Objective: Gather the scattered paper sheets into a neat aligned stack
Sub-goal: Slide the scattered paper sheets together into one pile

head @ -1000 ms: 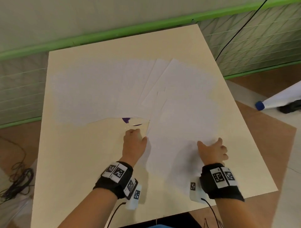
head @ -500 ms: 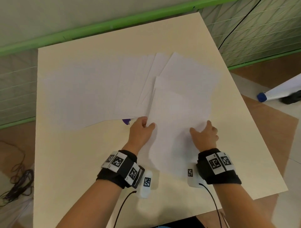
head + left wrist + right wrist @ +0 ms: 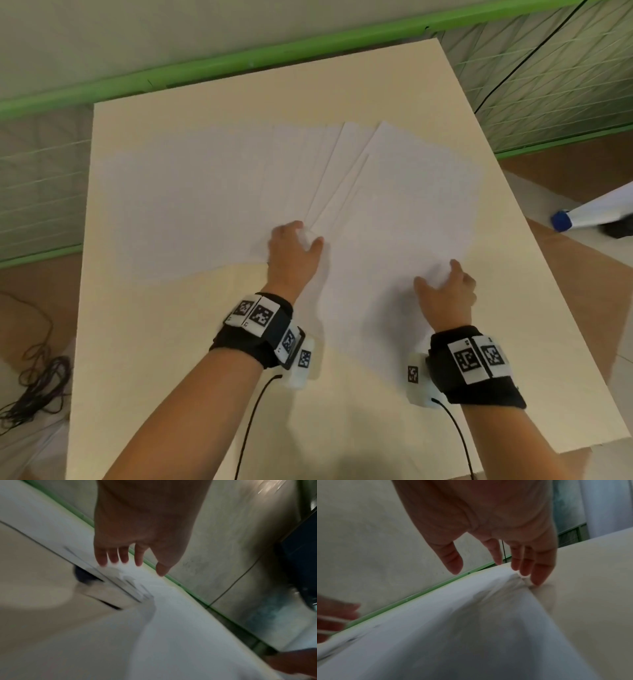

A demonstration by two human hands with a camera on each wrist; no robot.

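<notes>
Several white paper sheets [image 3: 212, 198] lie fanned across the beige table [image 3: 164, 359], their corners meeting near the middle. A larger sheet [image 3: 394, 233] lies on top at the right. My left hand [image 3: 301, 236] rests with straight fingers on the meeting corners; the left wrist view shows the left hand [image 3: 130, 563] with its fingertips [image 3: 102, 561] touching paper [image 3: 171, 622]. My right hand [image 3: 442, 277] presses the top sheet's right edge. In the right wrist view, the right hand [image 3: 488, 568] has extended fingers and the sheet [image 3: 471, 622] bulges up beneath them.
A dark object [image 3: 84, 575] peeks from under the sheets in the left wrist view. A green rail [image 3: 239, 65] and wire mesh run behind the table. A white tube with a blue cap [image 3: 561, 221] lies on the floor at right; cables [image 3: 34, 387] lie at left.
Both hands moved away from me, sliding the right-hand sheet up over the fan. My left hand now covers the corners where a purple object showed before.
</notes>
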